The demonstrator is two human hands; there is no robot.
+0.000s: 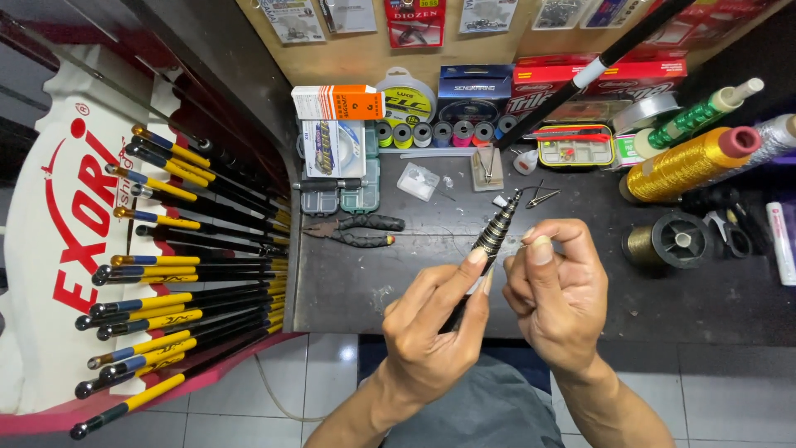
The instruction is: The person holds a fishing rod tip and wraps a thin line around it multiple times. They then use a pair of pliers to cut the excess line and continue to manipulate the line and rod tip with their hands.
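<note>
my left fingers (464, 274) are wrapped around the dark, ridged telescopic rod section (496, 231), thumb pressed along its stepped, ringed tip, which tilts toward one o'clock. my left hand (431, 328) grips it over the dark matte bench (348, 282). my right hand (560, 290), at three o'clock of the rod, has its fingers curled in, thumb and forefinger pinching something thin i cannot make out. black rubbery-handled pliers (356, 231) lie at nine o'clock of the rod. a shiny gold thread cone (688, 162) sits at two o'clock. glossy black-and-yellow rods (166, 274) fan out far at nine o'clock.
</note>
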